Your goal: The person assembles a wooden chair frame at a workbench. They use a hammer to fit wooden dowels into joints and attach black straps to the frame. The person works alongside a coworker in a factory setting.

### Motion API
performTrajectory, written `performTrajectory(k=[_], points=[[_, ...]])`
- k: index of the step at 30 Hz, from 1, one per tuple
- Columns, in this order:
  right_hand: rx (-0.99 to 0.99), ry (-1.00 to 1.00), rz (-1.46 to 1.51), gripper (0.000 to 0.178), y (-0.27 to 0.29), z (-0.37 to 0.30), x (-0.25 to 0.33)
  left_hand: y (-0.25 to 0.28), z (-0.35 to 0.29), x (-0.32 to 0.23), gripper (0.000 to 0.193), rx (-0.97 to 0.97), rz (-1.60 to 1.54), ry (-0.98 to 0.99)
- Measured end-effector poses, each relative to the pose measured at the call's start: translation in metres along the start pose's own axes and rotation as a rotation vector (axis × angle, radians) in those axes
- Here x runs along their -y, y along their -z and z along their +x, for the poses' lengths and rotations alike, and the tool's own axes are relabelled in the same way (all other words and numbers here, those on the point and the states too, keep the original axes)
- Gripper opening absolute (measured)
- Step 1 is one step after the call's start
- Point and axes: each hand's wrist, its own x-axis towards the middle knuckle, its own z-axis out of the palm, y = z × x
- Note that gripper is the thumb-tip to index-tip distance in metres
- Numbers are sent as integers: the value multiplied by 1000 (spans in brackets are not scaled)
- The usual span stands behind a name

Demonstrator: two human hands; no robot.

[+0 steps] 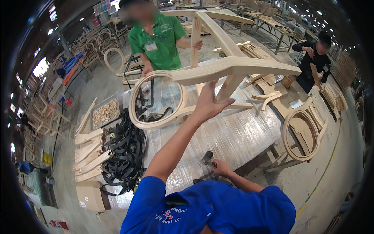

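Straps of black webbing (125, 152) heaped leftmost; then pale wooden chair frame with round ring (233, 66), raised above plastic-wrapped table (183, 156), hiding fingertips of left hand (209, 103), thumb spread, cannot tell whether gripping; below, dark hand tool (208, 157) clamped in fingers of right hand (223, 168).

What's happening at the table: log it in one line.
left hand: at wooden frame | right hand: gripping dark tool | co-worker's hand: on frame | black straps: heaped on table
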Motion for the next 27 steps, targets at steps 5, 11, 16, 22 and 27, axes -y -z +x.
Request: performTrajectory(k=[5, 11, 16, 22, 27], points=[[22, 66, 176, 38, 8, -18, -10, -33, 64, -6, 66, 216, -622, 241], [-139, -195, 213, 49, 13, -49, -21, -54, 79, -37, 52, 198, -302, 133], [-83, -349, 434, 51, 17, -48, -28, -39, 89, -68, 48, 234, -56, 33], [-77, -210, 188, 52, 35, -44, -10, -20, 97, -87, 45, 276, 246, -156], [-44, 63, -12, 51, 39, -30, 4, -13, 96, -100, 42, 356, 344, -204]])
